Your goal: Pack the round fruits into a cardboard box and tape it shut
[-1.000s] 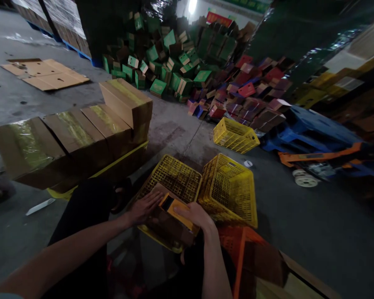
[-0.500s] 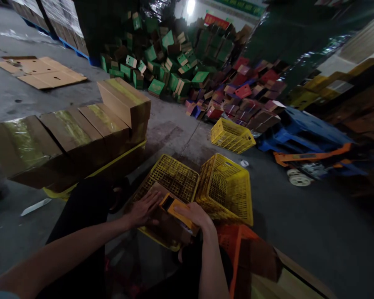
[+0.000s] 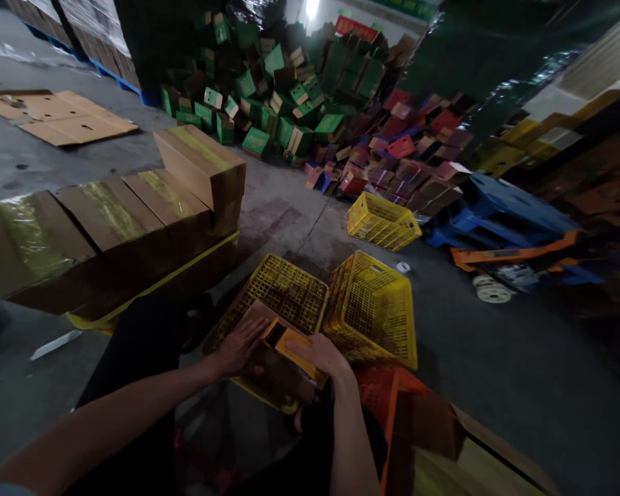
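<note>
A brown cardboard box [image 3: 276,368] lies on a yellow plastic crate [image 3: 292,279] between my knees; the crate looks bottom up. My left hand [image 3: 240,346] rests flat on the box's left part with its fingers spread. On the box's top sits an orange hand tool [image 3: 294,348], long and blocky, with a black slot at its left end; its exact kind is unclear. My right hand [image 3: 320,355] is wrapped round the tool's right part, and its palm hides that end.
Taped cartons [image 3: 118,210] stand in a yellow crate to the left. Right of the box are an open yellow crate [image 3: 377,303] and an orange crate [image 3: 393,393]. Farther off are another yellow crate [image 3: 382,220], a pallet jack [image 3: 514,253], blue pallets [image 3: 506,213] and heaped green boxes [image 3: 258,141].
The view has shifted slightly, so the surroundings sit a little more to the left and higher. Both hands keep nearly the same places on the box and the orange tool.
</note>
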Demonstrator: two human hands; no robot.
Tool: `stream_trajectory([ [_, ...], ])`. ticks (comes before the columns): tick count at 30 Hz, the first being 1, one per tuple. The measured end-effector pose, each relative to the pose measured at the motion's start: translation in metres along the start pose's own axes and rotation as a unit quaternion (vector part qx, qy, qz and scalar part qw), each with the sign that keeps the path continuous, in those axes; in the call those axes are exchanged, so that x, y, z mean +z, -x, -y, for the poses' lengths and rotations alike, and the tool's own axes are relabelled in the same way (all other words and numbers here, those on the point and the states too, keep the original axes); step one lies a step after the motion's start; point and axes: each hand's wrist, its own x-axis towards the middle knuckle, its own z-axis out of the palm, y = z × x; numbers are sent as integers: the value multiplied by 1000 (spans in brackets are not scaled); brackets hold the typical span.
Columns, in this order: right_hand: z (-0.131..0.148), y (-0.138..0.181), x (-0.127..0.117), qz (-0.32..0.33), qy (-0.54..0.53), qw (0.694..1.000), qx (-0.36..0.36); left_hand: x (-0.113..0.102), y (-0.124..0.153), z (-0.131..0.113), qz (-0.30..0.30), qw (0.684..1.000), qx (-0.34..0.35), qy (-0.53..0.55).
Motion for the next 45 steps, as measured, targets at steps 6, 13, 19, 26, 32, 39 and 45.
stream_trajectory([
  [6, -6, -6, 0, -1, 42, 999, -8, -3, 0, 1, 8, 1000, 0, 7],
  [13, -18, 6, -5, -5, 52, 999, 5, -3, -3, -1, 47, 998, -28, -2],
  [19, -22, 10, -4, -7, 26, 1000, 2, -4, -1, -7, 33, 999, -34, -11],
  [26, -19, 9, -4, -2, 38, 999, 29, -2, -2, -16, 11, 1000, -8, -11],
  [32, -12, 13, -5, 0, 55, 998, 33, -4, -7, -15, 30, 999, -8, 3],
  [39, -15, 14, -7, 15, 54, 998, 34, -3, -8, -13, 72, 997, -24, -20],
  [45, -27, 19, -9, 22, 21, 999, 39, 1, -7, -14, 72, 997, -27, -28],
])
